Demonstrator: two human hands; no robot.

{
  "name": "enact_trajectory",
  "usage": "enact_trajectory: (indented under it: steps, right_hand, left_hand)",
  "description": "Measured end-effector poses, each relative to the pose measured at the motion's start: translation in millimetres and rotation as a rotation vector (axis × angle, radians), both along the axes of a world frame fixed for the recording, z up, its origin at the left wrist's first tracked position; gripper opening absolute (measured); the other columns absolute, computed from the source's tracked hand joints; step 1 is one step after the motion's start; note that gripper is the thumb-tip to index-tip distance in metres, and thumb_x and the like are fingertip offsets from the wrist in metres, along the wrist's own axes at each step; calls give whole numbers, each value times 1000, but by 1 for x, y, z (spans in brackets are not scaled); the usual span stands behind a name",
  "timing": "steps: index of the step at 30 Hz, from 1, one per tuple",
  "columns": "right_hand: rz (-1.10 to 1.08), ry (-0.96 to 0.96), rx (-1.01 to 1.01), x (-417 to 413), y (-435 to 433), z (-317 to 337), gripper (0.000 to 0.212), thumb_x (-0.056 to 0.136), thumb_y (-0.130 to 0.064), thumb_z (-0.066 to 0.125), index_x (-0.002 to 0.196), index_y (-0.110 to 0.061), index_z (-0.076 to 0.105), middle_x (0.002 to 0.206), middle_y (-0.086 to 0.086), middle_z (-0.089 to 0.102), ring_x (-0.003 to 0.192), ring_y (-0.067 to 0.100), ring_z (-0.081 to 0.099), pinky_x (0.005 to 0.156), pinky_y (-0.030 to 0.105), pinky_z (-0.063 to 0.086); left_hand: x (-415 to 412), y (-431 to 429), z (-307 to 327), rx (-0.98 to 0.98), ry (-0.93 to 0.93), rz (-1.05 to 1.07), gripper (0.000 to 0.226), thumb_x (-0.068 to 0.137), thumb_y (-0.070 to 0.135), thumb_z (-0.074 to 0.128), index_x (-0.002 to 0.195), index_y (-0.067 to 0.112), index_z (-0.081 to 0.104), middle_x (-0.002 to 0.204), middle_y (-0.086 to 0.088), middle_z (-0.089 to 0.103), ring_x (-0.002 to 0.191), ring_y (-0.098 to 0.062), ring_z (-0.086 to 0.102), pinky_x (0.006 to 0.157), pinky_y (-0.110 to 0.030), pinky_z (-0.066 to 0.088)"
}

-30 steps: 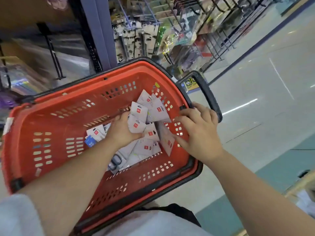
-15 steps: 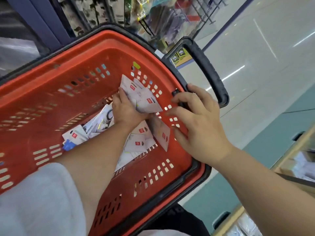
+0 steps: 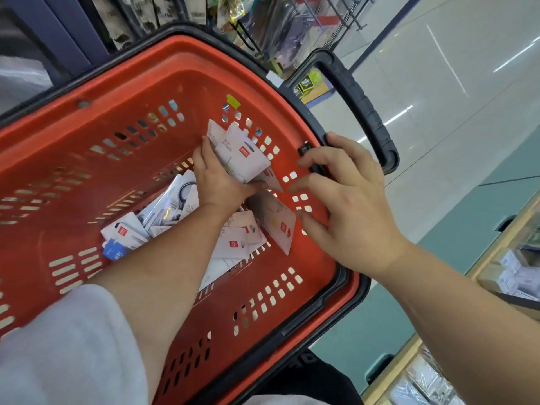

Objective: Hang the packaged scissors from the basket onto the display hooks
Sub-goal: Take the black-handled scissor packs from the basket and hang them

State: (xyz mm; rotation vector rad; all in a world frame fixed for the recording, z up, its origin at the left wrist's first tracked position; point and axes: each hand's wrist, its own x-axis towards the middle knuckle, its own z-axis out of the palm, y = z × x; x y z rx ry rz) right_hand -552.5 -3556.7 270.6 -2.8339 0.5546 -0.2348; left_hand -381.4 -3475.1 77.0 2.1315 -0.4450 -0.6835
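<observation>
Packaged scissors [image 3: 242, 159], head view: a small bundle of white carded packs sits in the left hand [image 3: 219, 185], held up near the far right wall of the red basket [image 3: 175, 54]. A second ago the same hand was low in the pile with the cards fanned out. Half a second ago it was drawing them together, and now they are squared into one stack and raised off the heap. Left fingers [image 3: 204, 153] are clamped round the bundle's edge.

Right hand [image 3: 350, 206] hovers over the basket's right rim, just beside the black handle [image 3: 365, 106], much where it was before. Its fingers [image 3: 318, 159] are apart and loosely bent, holding nothing. The thumb is close to one pack [image 3: 277, 226] leaning on the wall, but contact cannot be told.

More loose packs [image 3: 233, 244] lie on the basket floor under the left forearm.

Display racks [image 3: 257, 24] show blurred beyond the basket.

Judgement: gathering looks done for this handful. Next is lifting it clear to the hooks, and many packs remain.
</observation>
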Motion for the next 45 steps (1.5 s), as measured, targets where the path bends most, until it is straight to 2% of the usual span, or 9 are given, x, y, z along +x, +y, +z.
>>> enact_trajectory:
  steps: [7, 10, 14, 19, 23, 32, 38, 41, 45]
  right_hand:
    - [3, 17, 4, 0, -4, 0, 23, 89, -36, 66, 104, -21, 75, 129, 3, 62, 143, 40, 41, 106, 61, 38]
    - [5, 1, 7, 1, -1, 0, 24, 91, -37, 63, 103, -21, 76, 128, 3, 63, 142, 41, 43, 105, 61, 38]
    - [8, -4, 13, 1, 0, 0, 25, 92, -39, 62, 103, -22, 75, 128, 2, 63, 142, 40, 43, 105, 60, 38]
    - [-1, 16, 10, 0, 0, 0, 25, 91, -39, 63, 105, -22, 75, 130, 2, 62, 143, 40, 41, 107, 58, 36]
    - [5, 15, 2, 0, 0, 0, 25, 91, -39, 63, 105, -22, 75, 132, 3, 62, 144, 39, 40, 105, 59, 37]
    - [14, 15, 3, -1, 0, -2, 24, 84, -36, 68, 103, -24, 75, 132, 1, 62, 144, 40, 41, 99, 63, 40]
    - [17, 41, -10, -2, 0, -3, 26, 83, -36, 66, 104, -22, 74, 133, 0, 61, 145, 39, 39, 100, 62, 40]
    - [21, 44, -26, -2, 0, -3, 27, 85, -40, 62, 103, -22, 73, 133, 1, 61, 144, 40, 40, 97, 62, 41]
    - [15, 18, -24, -2, 2, 0, 37, 93, -48, 51, 100, -21, 74, 133, 2, 62, 144, 40, 40, 98, 60, 41]
  left_hand:
    - [4, 3, 1, -25, -96, -59, 131, 43, 50, 104, 147, 5, 39, 152, -14, 38, 141, -31, 42, 112, -42, 43]
    - [7, 4, -1, -20, -86, -40, 137, 42, 51, 104, 151, 6, 33, 160, -14, 30, 147, -32, 37, 118, -43, 40]
    - [13, 5, 0, 25, -34, -55, 142, 46, 52, 103, 159, 14, 26, 159, -10, 41, 151, -31, 35, 122, -50, 34]
    - [17, -2, 6, 132, -167, -132, 112, 46, 58, 99, 131, 5, 48, 134, -15, 54, 132, -37, 46, 109, -52, 42]
    - [21, 0, 10, 58, -69, -130, 104, 51, 48, 101, 130, 9, 47, 130, -11, 57, 128, -30, 52, 106, -48, 47]
    - [25, 11, 35, -45, -70, -64, 91, 56, 41, 100, 124, 10, 49, 125, -5, 58, 121, -17, 52, 95, -31, 46]
    - [27, 32, 65, -110, -148, -2, 90, 60, 36, 98, 129, 5, 49, 129, -8, 58, 127, -23, 54, 103, -26, 40]
    - [27, 43, 89, -141, -148, 17, 89, 63, 32, 97, 132, 5, 48, 129, -2, 55, 126, -16, 52, 107, -25, 40]
    - [31, 57, 129, -311, -184, 109, 83, 58, 47, 86, 122, 6, 50, 117, -2, 60, 111, -9, 59, 102, -23, 47]
